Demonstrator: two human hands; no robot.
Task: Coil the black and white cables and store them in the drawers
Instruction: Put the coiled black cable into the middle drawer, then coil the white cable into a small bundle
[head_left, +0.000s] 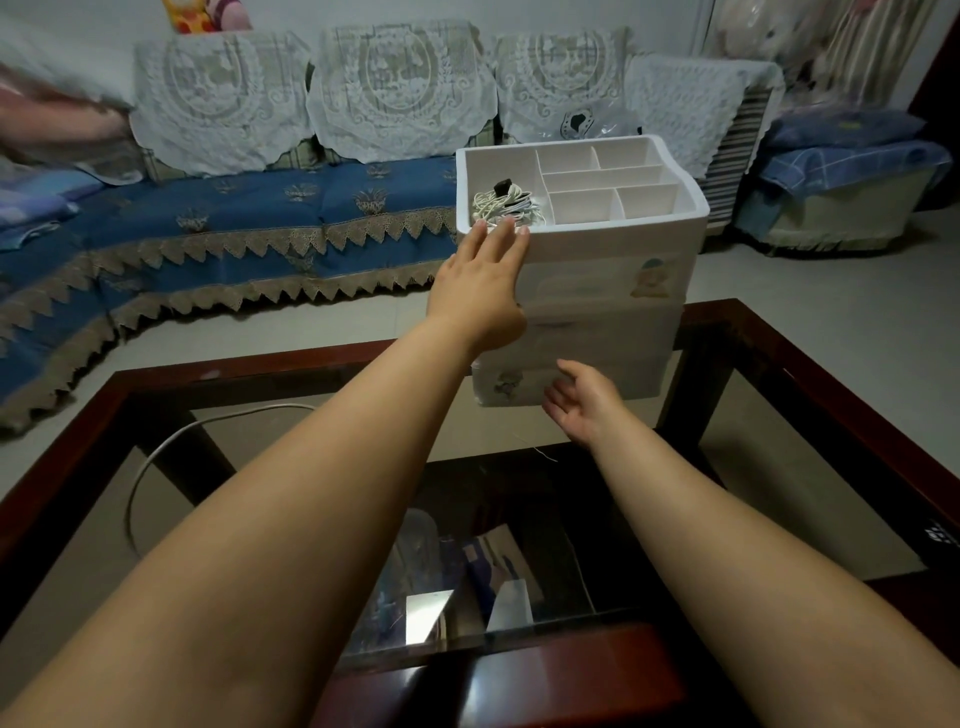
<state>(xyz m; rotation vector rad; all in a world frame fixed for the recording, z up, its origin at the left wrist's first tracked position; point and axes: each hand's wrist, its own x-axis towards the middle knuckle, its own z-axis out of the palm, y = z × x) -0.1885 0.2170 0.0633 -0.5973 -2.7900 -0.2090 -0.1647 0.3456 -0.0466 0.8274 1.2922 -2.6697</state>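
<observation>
Cable (156, 457), white and loose, lies on the left part of the glass table (779, 332), curving toward the far edge with its long run roughly front to back; it rests well apart from both hands, and the left arm is the nearer of the two; left hand (480, 291) is extended forward with fingers straight and together, holding nothing, fingertips touching the front rim of the white drawer unit (613, 249); just beyond those fingertips, in the large left compartment of the unit's top tray, sits a bundle of cables (506, 202), white strands with a dark piece on top; right hand (584, 402) hovers lower, palm turned up, fingers relaxed and apart, empty, just in front of the lowest drawer (571, 379); that drawer appears closed; judged from this layout, the right hand is placed to open the drawer, while the tray bundle lies directly ahead of the left hand.
</observation>
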